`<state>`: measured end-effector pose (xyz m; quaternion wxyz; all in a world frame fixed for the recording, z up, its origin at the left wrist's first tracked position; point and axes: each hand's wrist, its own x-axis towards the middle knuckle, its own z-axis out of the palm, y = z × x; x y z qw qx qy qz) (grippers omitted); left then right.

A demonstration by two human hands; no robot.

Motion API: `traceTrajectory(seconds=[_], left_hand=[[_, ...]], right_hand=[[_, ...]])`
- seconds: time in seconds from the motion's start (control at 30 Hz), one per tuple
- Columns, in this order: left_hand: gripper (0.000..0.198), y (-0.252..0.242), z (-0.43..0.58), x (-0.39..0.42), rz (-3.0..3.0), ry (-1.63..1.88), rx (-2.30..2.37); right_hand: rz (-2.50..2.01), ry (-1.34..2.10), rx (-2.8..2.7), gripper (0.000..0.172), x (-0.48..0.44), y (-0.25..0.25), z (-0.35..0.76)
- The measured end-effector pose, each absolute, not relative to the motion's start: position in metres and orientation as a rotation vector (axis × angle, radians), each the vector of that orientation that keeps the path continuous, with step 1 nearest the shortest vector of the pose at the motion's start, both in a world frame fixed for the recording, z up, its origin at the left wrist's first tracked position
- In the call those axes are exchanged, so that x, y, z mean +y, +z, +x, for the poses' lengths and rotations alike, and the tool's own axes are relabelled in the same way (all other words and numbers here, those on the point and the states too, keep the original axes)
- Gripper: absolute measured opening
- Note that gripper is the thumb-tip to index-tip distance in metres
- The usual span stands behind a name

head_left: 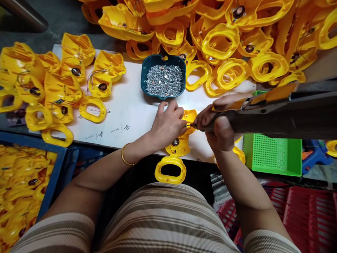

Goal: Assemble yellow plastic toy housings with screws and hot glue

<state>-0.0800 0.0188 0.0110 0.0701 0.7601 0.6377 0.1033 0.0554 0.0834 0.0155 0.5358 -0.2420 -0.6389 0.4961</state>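
My left hand presses down on a yellow plastic shell that lies at the near edge of the white board, its looped handle hanging over the edge. The fingers are curled and pinch something tiny at the shell's top. My right hand is wrapped round a dark powered screwdriver, whose tip meets the shell right beside my left fingertips. A teal tray full of small silver screws sits just behind my hands.
A big heap of yellow shells fills the back right, and more wired ones lie at the left. A green perforated basket stands to the right. A blue crate with yellow parts is at the lower left, and red crates at the lower right.
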Motion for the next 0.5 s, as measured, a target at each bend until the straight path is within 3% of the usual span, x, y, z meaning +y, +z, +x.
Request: traceTrajectory(seconds=[0.17, 0.5], left_hand=[[0.024, 0.009, -0.079, 0.02, 2.298, 0.341, 1.935], [0.014, 0.01, -0.079, 0.019, 2.297, 0.352, 1.908]], right_hand=[[-0.408, 1.218, -1.541, 0.022, 0.084, 0.017, 0.051], [-0.579, 1.309, -1.631, 0.051, 0.093, 0.009, 0.044]])
